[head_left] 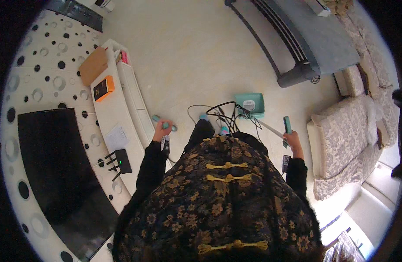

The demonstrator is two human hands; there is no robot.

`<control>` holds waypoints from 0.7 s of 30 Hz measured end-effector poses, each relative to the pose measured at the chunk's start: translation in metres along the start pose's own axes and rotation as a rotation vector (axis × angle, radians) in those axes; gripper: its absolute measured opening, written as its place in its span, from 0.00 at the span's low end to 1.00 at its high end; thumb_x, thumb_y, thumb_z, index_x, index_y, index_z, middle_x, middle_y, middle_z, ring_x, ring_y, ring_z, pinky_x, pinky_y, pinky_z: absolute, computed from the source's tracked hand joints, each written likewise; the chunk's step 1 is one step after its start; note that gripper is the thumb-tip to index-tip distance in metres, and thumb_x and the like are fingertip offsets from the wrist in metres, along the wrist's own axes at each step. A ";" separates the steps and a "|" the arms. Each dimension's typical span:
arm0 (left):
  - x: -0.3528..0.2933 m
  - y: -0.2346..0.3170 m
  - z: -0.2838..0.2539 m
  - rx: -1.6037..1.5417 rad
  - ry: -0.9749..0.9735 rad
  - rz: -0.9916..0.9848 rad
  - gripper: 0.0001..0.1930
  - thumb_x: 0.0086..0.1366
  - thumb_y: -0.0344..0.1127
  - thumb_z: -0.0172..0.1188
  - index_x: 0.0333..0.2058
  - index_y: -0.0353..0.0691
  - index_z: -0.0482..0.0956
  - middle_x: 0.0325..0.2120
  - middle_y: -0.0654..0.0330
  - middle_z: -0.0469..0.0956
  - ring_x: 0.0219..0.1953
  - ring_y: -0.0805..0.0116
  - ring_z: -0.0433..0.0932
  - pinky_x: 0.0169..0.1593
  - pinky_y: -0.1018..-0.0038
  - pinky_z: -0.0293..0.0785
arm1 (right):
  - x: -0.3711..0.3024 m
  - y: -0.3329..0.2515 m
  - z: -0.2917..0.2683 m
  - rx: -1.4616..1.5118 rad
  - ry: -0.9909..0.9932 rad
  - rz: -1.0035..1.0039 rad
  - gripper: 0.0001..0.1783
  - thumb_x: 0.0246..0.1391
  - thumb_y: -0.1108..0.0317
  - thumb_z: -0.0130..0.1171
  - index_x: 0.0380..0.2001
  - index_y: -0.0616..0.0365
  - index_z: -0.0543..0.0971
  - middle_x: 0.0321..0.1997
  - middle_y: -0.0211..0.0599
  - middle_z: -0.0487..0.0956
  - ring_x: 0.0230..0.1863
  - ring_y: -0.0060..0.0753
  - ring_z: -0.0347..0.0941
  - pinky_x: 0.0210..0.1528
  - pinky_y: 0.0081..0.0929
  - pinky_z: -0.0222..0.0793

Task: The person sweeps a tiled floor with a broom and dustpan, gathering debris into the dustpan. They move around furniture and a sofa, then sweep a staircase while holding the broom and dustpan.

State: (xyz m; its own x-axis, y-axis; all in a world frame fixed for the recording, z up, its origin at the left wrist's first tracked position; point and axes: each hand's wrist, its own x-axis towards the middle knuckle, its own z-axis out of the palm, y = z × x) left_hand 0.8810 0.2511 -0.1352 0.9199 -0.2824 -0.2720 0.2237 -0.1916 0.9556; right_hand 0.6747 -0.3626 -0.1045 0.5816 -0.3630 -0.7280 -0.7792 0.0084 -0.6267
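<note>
My left hand [163, 130], beside the white cabinet, is closed around a teal-ended handle [165, 125]. That tool is seen almost end-on, so its kind is hard to make out. My right hand [292, 139] grips the grey pole of a long-handled dustpan, near the pole's teal end [288, 125]. The teal dustpan [259, 104] lies on the floor ahead, right of my feet. Something pale and rounded shows inside its pan. Several black cables [225, 114] loop in front of me and partly cover the pan's left side.
Along the left runs a white cabinet [132, 94] with an orange-and-black box [103, 89], papers [116, 139] and a black router [122, 160]. A folded treadmill-like grey machine [314, 39] stands far right. A patterned sofa [340, 131] is at the right.
</note>
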 end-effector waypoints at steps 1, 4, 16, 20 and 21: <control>0.020 -0.009 0.004 -0.032 0.046 -0.081 0.06 0.58 0.29 0.54 0.27 0.37 0.66 0.20 0.64 0.62 0.23 0.75 0.64 0.30 0.77 0.63 | 0.005 -0.007 0.001 0.039 0.006 0.042 0.05 0.36 0.71 0.53 0.17 0.62 0.71 0.14 0.32 0.69 0.14 0.24 0.64 0.17 0.25 0.59; 0.073 -0.012 0.030 0.236 -0.022 -0.095 0.08 0.54 0.24 0.55 0.30 0.39 0.65 0.23 0.64 0.65 0.28 0.72 0.66 0.36 0.77 0.64 | 0.019 -0.027 0.007 0.004 0.054 0.047 0.05 0.36 0.70 0.53 0.17 0.61 0.71 0.14 0.32 0.69 0.15 0.25 0.64 0.17 0.25 0.60; 0.369 0.152 0.071 0.026 -0.382 0.401 0.11 0.56 0.26 0.55 0.34 0.41 0.62 0.33 0.62 0.67 0.36 0.75 0.65 0.42 0.76 0.63 | 0.132 -0.174 0.041 0.072 0.099 0.197 0.06 0.38 0.72 0.52 0.21 0.65 0.70 0.16 0.35 0.69 0.15 0.28 0.66 0.19 0.27 0.65; 0.410 0.136 0.019 -0.017 -0.148 0.486 0.07 0.58 0.29 0.51 0.29 0.41 0.61 0.25 0.64 0.64 0.27 0.78 0.64 0.33 0.80 0.63 | 0.166 -0.231 0.064 0.085 0.100 0.172 0.06 0.38 0.71 0.51 0.19 0.64 0.70 0.16 0.35 0.69 0.15 0.28 0.66 0.19 0.27 0.65; 0.409 0.129 0.003 -0.116 -0.135 0.366 0.06 0.59 0.30 0.49 0.26 0.41 0.61 0.22 0.65 0.62 0.23 0.79 0.63 0.29 0.82 0.61 | 0.178 -0.243 0.067 0.062 0.098 0.179 0.06 0.38 0.71 0.51 0.19 0.64 0.70 0.16 0.35 0.69 0.15 0.28 0.66 0.19 0.27 0.64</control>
State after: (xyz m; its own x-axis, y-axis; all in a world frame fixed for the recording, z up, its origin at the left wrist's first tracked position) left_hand 1.2856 0.1082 -0.1232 0.8968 -0.4345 0.0835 -0.0689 0.0493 0.9964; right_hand 0.9832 -0.3670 -0.1004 0.4074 -0.4395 -0.8005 -0.8505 0.1368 -0.5079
